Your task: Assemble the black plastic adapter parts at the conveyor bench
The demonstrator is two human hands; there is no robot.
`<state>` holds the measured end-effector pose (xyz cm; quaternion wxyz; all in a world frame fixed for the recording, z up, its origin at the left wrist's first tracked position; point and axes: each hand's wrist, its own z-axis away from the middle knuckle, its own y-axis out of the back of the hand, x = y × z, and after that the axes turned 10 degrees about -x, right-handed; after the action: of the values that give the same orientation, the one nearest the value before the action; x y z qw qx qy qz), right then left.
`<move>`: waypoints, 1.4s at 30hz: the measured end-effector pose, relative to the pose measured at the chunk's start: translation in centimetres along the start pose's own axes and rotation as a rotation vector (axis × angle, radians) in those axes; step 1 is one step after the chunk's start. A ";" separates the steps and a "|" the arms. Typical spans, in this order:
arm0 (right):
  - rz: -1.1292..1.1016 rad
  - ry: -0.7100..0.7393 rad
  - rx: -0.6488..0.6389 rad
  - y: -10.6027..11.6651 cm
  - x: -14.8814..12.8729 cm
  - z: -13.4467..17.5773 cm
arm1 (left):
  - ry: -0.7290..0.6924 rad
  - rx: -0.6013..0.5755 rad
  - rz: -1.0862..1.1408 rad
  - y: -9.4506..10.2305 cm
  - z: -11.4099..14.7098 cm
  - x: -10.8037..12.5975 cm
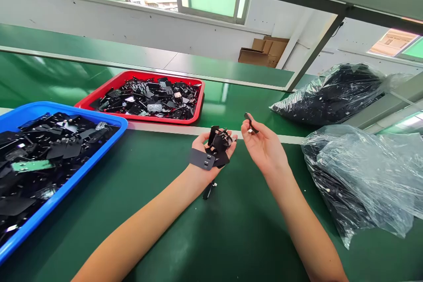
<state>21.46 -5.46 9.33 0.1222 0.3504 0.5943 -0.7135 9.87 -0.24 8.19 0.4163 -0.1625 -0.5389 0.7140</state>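
Note:
My left hand (198,145) is turned palm up, its fingers curled around a loose pile of small black plastic parts (220,141). One flat dark grey piece (202,159) with small slots lies across the wrist side of the palm. Just to the right, my right hand (264,143) pinches a small black part (251,123) between thumb and fingers, apart from the pile. Under the left wrist, another small black part (208,189) with a light tip rests on the green table (172,229).
A blue tray (76,176) full of black parts, with a green strip (32,165) on top, stands at left. Behind it is a red tray (158,119) of similar parts. Clear plastic bags of black parts (333,92) lie at right. Cardboard boxes (264,53) stand at the back.

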 end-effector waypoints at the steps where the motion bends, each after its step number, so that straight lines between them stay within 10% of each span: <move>1: 0.062 0.013 -0.032 -0.1 0.1 0.2 | -0.004 0.002 0.003 -0.1 0.1 0.0; 10: 1.233 0.344 -0.435 -1.2 -3.2 4.7 | 0.008 0.045 0.012 -1.5 3.1 -0.6; 18: 1.487 0.625 -0.589 -1.3 -4.8 5.3 | 0.014 0.018 -0.002 -1.8 4.4 -0.9; 29: 1.419 0.725 -0.429 -1.4 -4.8 6.0 | 0.046 -0.005 -0.018 -1.4 4.3 -1.1; 36: 0.868 0.244 -0.453 -1.3 -4.6 5.6 | 0.036 0.024 -0.021 -1.5 4.1 -1.1; 42: 0.667 0.174 -0.443 -1.8 -4.6 5.8 | 0.035 0.004 -0.017 -1.5 4.3 -1.0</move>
<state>21.69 -11.56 13.98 0.3686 0.5480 0.5956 -0.4572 8.17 -3.67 10.90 0.4318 -0.1696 -0.5314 0.7088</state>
